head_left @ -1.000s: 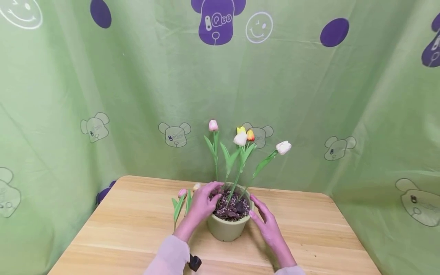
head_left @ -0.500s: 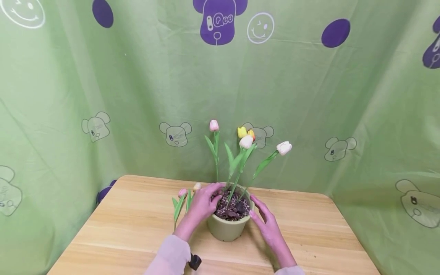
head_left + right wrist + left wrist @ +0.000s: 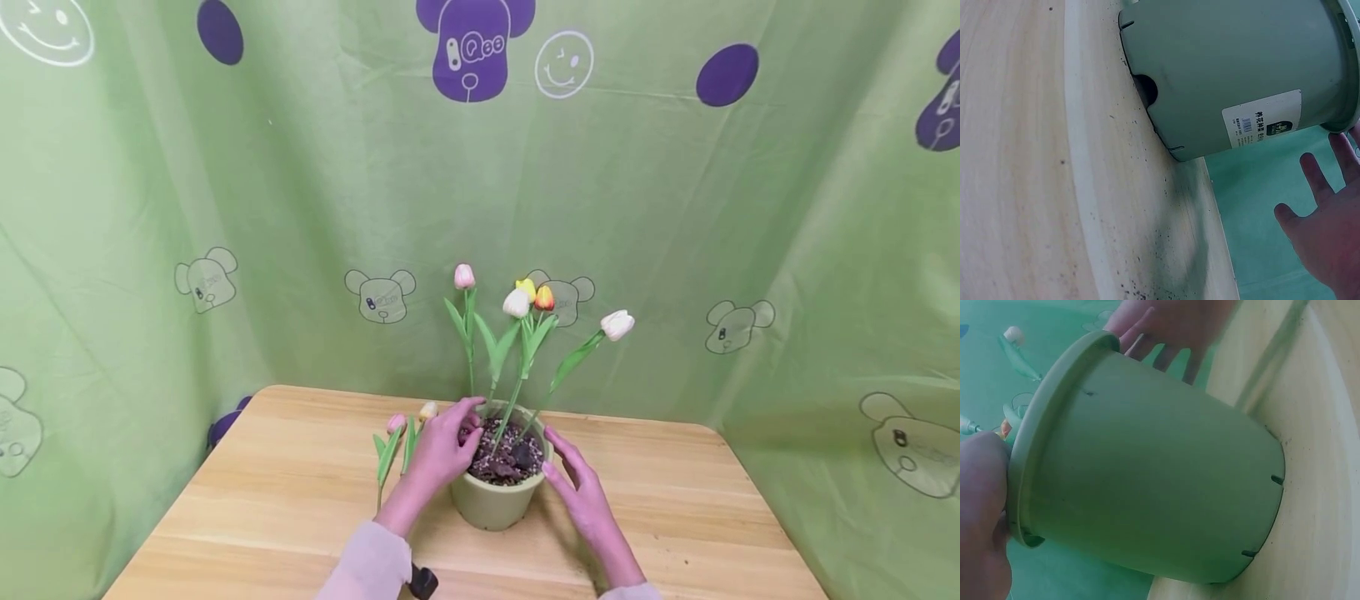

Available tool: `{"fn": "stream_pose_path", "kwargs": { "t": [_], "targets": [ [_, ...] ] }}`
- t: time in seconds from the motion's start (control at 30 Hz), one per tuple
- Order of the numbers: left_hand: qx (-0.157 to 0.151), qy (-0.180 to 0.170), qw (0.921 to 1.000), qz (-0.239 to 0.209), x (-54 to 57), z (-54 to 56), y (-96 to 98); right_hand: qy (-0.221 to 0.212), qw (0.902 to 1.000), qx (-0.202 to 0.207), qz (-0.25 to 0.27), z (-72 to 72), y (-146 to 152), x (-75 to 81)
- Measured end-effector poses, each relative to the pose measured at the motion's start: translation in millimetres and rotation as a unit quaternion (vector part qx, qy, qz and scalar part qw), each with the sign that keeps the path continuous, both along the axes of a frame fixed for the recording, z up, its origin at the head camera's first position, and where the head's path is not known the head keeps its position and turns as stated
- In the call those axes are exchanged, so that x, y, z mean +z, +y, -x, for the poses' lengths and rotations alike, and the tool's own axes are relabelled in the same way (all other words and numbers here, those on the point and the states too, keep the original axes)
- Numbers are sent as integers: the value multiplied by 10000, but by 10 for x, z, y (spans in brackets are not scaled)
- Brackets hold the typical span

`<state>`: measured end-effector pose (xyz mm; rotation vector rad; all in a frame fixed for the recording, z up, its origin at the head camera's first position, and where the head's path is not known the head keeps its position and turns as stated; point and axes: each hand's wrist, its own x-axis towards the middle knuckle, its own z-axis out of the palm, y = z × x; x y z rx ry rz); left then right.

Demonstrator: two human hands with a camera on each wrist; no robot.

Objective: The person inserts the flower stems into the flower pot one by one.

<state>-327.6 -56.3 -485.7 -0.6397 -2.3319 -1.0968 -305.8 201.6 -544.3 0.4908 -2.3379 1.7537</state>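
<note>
Pot: a green plant pot (image 3: pixel 495 507) stands upright on the desk (image 3: pixel 262 500), between the two hands, filled with dark soil (image 3: pixel 501 468).
Left hand: the left hand (image 3: pixel 441 452) is at the pot's left rim, fingers bent over the soil beside a tulip stem; whether they grip the stem I cannot tell.
Right hand: the right hand (image 3: pixel 585 490) is well apart from the left, fingers spread, fingertips touching the pot's right rim.
Flowers in the pot: a pink tulip (image 3: pixel 464 277) stands at the left, its foot hidden; a white tulip (image 3: pixel 516 303), a yellow tulip (image 3: pixel 526 289) and an orange-red tulip (image 3: pixel 545 298) cluster in the middle; a second white tulip (image 3: pixel 618 325) leans right.
Flowers left of the pot: another pink tulip (image 3: pixel 396 423) and a pale yellow tulip (image 3: pixel 428 410), partly hidden by the left arm.
Pot's side: a white sticker (image 3: pixel 1263 119) with a barcode.
Desk top: dark crumbs (image 3: pixel 1135 292) near the pot's base.
Backdrop: a green curtain (image 3: pixel 645 192) printed with bears and smiling faces.
</note>
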Motion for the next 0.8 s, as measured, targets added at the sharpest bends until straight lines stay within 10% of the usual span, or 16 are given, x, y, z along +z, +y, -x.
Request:
{"fn": "stream_pose_path", "kwargs": {
  "t": [0.8],
  "targets": [
    [-261, -437, 9947, -898, -8, 1, 35, -46, 10000, -15, 21, 4, 5, -11]
  ]
}}
